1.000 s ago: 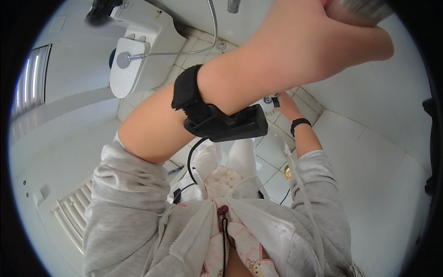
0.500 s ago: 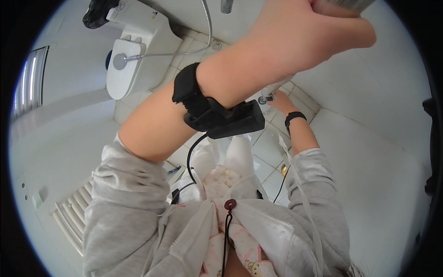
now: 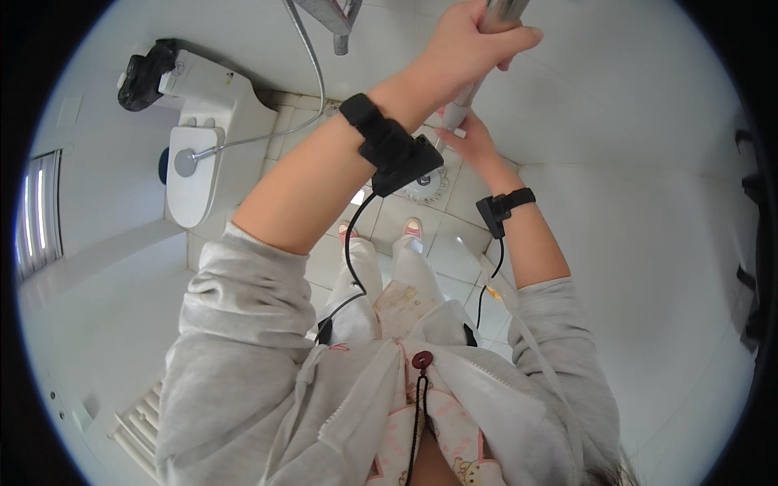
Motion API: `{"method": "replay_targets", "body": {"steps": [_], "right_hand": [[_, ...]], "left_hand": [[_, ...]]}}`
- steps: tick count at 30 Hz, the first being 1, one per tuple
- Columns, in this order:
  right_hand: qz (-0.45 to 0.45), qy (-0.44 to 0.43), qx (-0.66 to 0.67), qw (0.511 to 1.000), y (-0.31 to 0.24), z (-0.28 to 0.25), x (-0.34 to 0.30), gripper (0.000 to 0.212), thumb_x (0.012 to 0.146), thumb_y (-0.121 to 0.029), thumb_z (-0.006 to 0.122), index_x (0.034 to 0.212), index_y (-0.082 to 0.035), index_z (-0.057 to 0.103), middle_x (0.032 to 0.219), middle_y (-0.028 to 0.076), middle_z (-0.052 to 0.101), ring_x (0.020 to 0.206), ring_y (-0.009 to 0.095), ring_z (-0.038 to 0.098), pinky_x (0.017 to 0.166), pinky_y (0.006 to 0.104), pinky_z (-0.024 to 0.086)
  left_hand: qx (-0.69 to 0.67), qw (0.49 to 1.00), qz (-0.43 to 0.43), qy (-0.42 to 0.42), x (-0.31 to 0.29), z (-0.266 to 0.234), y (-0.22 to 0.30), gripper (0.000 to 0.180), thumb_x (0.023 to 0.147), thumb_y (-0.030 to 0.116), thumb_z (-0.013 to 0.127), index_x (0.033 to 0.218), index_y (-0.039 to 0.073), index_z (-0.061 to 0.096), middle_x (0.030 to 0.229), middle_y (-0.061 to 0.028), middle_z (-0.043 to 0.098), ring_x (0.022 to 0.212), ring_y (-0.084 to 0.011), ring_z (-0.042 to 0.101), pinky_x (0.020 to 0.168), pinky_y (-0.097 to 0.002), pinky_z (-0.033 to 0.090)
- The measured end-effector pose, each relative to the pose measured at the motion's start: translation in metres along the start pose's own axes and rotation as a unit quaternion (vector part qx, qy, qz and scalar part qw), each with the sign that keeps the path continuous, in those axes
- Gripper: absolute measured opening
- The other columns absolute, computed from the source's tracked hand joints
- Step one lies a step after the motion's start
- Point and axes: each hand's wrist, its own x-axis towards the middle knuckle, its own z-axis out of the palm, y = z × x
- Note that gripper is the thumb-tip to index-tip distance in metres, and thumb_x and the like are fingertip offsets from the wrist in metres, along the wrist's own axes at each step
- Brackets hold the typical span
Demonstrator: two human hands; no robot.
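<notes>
A mop with a silver pole (image 3: pixel 460 109) stands tilted in front of me. My left hand (image 3: pixel 470 47) is closed around the upper part of the pole. Lower down, my right hand (image 3: pixel 474 144) grips the pole's whitish section, with the fingers partly hidden behind it. The round mop head (image 3: pixel 424 186), fringed with white strands, lies on the tiled floor beyond my feet, and my left wrist's black strapped device covers part of it.
A white toilet (image 3: pixel 194 174) stands at the left with its lid down, and a shower head (image 3: pixel 186 162) on a metal hose rests on that lid. A black bag (image 3: pixel 150 77) sits on the tank. White walls rise close on both sides; a radiator (image 3: pixel 138 429) is at lower left.
My left hand has come down and left along with the pole, and the right hand has moved up and left. The mop head and my shoes now show more fully; the view has shifted.
</notes>
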Motion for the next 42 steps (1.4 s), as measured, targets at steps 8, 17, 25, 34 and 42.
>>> {"method": "replay_targets", "body": {"steps": [8, 17, 25, 34, 42], "right_hand": [[-0.144, 0.17, -0.028, 0.974, -0.08, -0.022, -0.011, 0.026, 0.083, -0.025, 0.062, 0.092, -0.004, 0.051, 0.075, 0.005, 0.055, 0.073, 0.017, 0.055, 0.07, 0.0284, 0.044], [-0.112, 0.203, -0.08, 0.969, -0.071, -0.025, -0.009, 0.028, 0.086, -0.03, 0.06, 0.095, -0.005, 0.051, 0.073, 0.002, 0.049, 0.067, 0.012, 0.046, 0.065, 0.0255, 0.04], [-0.117, 0.201, -0.063, 0.971, -0.057, -0.028, 0.006, 0.026, 0.087, -0.025, 0.057, 0.103, -0.005, 0.05, 0.08, 0.001, 0.052, 0.074, 0.012, 0.05, 0.071, 0.0256, 0.041], [-0.122, 0.251, -0.157, 0.947, -0.049, -0.03, 0.016, 0.029, 0.086, -0.028, 0.056, 0.101, -0.005, 0.046, 0.075, 0.01, 0.055, 0.069, 0.025, 0.055, 0.064, 0.0333, 0.044], [-0.063, 0.239, -0.113, 0.962, -0.059, -0.025, 0.016, 0.033, 0.082, -0.023, 0.059, 0.106, -0.003, 0.046, 0.086, 0.013, 0.058, 0.08, 0.028, 0.058, 0.071, 0.0352, 0.045]], "left_hand": [[0.087, 0.995, -0.023, -0.049, -0.011, 0.009, 0.011, 0.035, 0.08, 0.029, 0.063, 0.059, 0.006, 0.047, 0.05, 0.0042, 0.039, 0.047, -0.0061, 0.036, 0.043, -0.0243, 0.031], [0.094, 0.993, 0.064, -0.036, 0.004, 0.018, -0.02, 0.026, 0.076, 0.023, 0.067, 0.074, 0.004, 0.048, 0.063, 0.0001, 0.045, 0.058, -0.0097, 0.041, 0.052, -0.0271, 0.039], [0.18, 0.983, 0.015, -0.027, -0.002, 0.006, -0.026, 0.035, 0.074, 0.019, 0.066, 0.097, -0.002, 0.052, 0.078, -0.0079, 0.055, 0.072, -0.0168, 0.053, 0.065, -0.0301, 0.045], [0.238, 0.969, 0.003, -0.064, -0.028, -0.003, -0.031, 0.065, 0.07, 0.032, 0.064, 0.118, -0.007, 0.044, 0.107, -0.0239, 0.055, 0.096, -0.0301, 0.056, 0.084, -0.0347, 0.044], [0.264, 0.964, -0.01, -0.042, -0.062, -0.039, -0.031, 0.063, 0.073, 0.027, 0.062, 0.124, -0.003, 0.042, 0.119, -0.0186, 0.053, 0.106, -0.0307, 0.053, 0.09, -0.0361, 0.042]]}}
